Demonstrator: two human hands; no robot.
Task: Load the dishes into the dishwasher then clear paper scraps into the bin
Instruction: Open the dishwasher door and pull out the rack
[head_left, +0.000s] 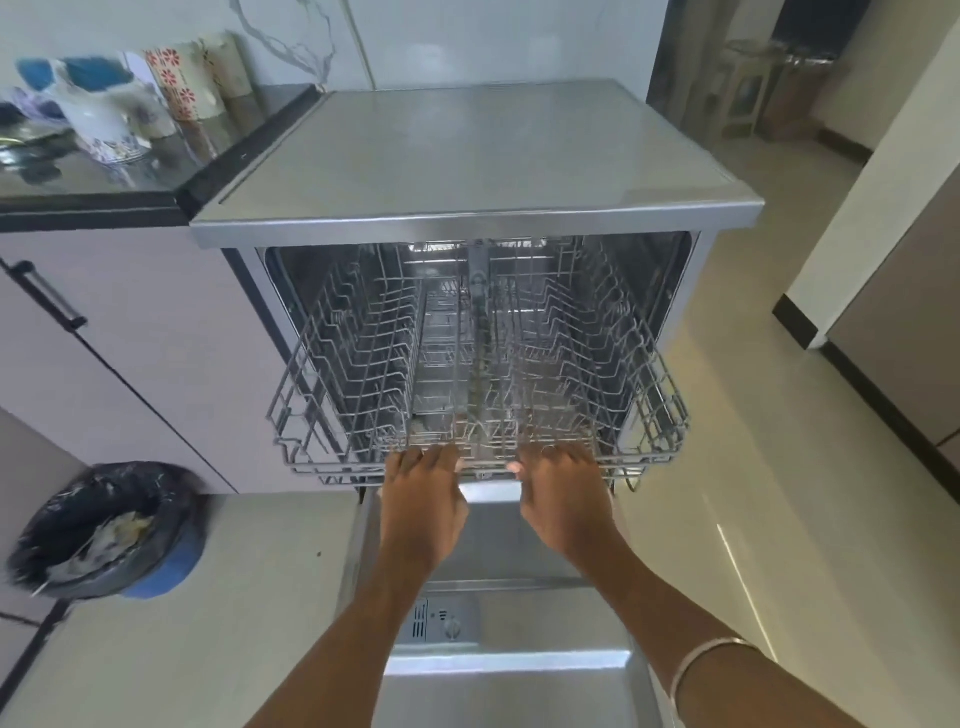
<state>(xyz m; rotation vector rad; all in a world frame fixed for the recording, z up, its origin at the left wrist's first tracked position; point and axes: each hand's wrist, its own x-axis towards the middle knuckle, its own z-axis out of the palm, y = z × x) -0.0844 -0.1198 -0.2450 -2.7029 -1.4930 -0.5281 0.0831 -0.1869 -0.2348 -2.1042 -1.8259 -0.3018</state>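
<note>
A steel dishwasher (478, 156) stands open, its door (509, 670) folded down flat under my arms. The empty wire rack (649, 415) sticks halfway out of the tub. My left hand (421, 499) and my right hand (563, 493) both grip the rack's front rail, fingers curled over the wire, side by side at its middle. Cups and dishes (104, 119), white with blue and red patterns, sit blurred on the dark counter (93, 202) at the far left. A blue bin (104, 530) lined with a black bag stands on the floor at the left, paper scraps inside it.
Beige cabinet doors (130, 353) with a black handle run under the counter to the left of the dishwasher. Pale tiled floor (753, 467) spreads to the right. A white wall corner with a dark skirting (810, 322) stands at the right.
</note>
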